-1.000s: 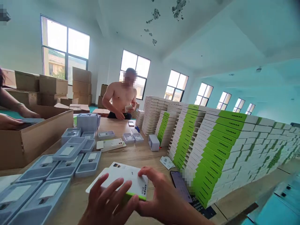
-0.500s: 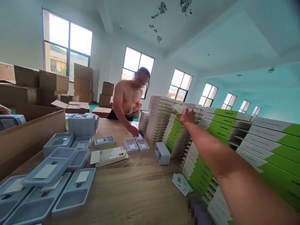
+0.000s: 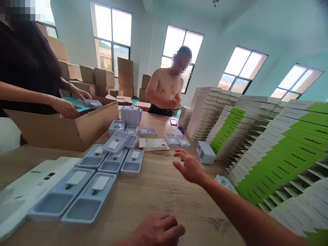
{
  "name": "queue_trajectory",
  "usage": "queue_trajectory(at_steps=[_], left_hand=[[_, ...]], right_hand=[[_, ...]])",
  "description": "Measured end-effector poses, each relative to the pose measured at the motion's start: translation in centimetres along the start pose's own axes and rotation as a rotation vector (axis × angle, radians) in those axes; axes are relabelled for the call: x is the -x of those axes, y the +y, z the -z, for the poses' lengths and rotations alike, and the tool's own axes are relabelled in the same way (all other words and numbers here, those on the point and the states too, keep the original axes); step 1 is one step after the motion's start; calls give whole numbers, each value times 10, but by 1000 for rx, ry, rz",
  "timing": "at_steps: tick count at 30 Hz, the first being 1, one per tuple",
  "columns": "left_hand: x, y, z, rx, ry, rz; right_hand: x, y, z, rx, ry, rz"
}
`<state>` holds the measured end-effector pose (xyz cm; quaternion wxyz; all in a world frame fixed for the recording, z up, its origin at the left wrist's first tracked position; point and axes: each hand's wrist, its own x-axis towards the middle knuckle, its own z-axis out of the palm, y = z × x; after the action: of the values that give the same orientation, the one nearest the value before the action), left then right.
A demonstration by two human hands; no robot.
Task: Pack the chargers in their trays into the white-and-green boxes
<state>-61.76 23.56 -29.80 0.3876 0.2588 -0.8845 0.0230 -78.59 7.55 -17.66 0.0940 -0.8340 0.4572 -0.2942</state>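
My right hand (image 3: 188, 166) is over the wooden table with its fingers spread and nothing in them. Nearest to it are a standing grey plastic tray (image 3: 205, 152) and a flattened white and green carton (image 3: 154, 144). Low in the view, my left hand (image 3: 161, 231) is curled, knuckles up, above the tabletop; I see nothing in it, though its underside is hidden. To its left are several grey trays (image 3: 84, 205), each bearing a white piece and a bare compartment. More flattened white cartons (image 3: 48, 177) lie at the far left.
Tall stacks of white and green boxes (image 3: 284, 147) line the right side. A co-worker (image 3: 164, 89) stands across the table, near a blue cutter (image 3: 181, 130). Another person's hands (image 3: 68, 107) hold a clear tray over an open cardboard box (image 3: 94, 130) at left.
The view has turned left. My right hand has left the box stack and come back over the table, fingers spread. My left hand has entered view. The co-worker opposite has lifted a hand off the table.
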Motion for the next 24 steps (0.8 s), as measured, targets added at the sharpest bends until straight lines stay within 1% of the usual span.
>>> queue_trajectory(at_steps=[1,2,3,5,7,10,12,14,15,17,19,21,22,24], left_hand=[[0,4,3,-13,16,14],[-1,6,7,-22,48,22],[-1,8,12,-23,79,28],[-4,11,23,-22,85,52],[-9,15,34,-64,52,121],[-15,21,51,-171,-20,229],[-12,21,69,-234,-54,284],[1,14,101,-315,-48,403],[13,8,123,-369,-23,498],[44,-7,178,-501,39,732],[82,-23,236,-643,112,999],[117,-35,286,-720,134,1232],[132,-38,305,-733,128,1323],[153,-41,329,-753,122,1445]], right_hand=[[28,-14,-30,-79,-33,5],[54,-25,-56,-146,-40,-7],[76,-34,-75,-199,-33,-24],[104,-45,-99,-283,-4,-58],[115,-48,-106,-352,18,-79],[116,-48,-103,-428,-4,-99],[114,-48,-100,-432,-30,-122],[113,-50,-99,-409,-40,-124],[112,-51,-99,-398,-37,-113],[111,-54,-100,-389,-36,-85],[110,-56,-100,-399,-48,-67],[109,-56,-100,-418,-60,-55],[108,-56,-100,-428,-63,-51],[108,-55,-99,-445,-62,-48]])
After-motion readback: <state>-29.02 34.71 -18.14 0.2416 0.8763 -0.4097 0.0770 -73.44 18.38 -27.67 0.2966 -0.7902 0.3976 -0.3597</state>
